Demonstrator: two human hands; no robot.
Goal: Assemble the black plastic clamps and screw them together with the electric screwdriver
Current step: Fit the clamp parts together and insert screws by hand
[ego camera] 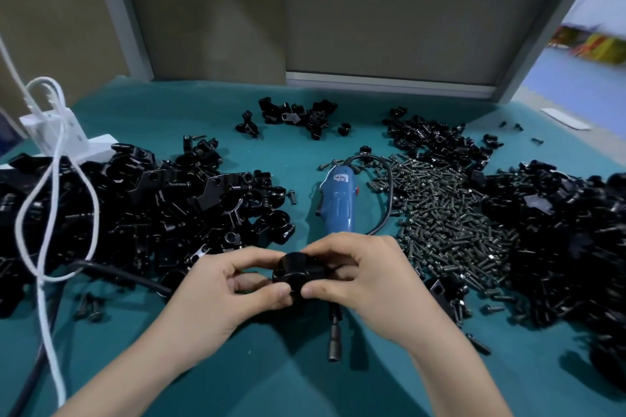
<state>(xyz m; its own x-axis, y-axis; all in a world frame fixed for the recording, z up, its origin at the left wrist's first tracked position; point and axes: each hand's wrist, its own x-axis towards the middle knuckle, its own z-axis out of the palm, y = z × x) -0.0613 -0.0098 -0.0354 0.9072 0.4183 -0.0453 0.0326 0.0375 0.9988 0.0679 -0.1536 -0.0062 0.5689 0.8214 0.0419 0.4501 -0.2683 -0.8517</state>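
Near the table's front edge, left hand [216, 284] and right hand [366, 274] pinch a rounded black plastic clamp [298, 272] between curled fingers, apparently mating its halves; next, likely a screw from the right-hand heap of dark metal screws [450, 213] and the blue electric screwdriver [337, 203] lying just beyond.

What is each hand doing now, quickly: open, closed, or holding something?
Left hand: closed, holding the black clamp.
Right hand: closed, holding the same black clamp.

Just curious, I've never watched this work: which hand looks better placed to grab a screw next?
Probably the right hand: the screw pile lies on its side, just beyond it, and the left hand also grips the black clamp.
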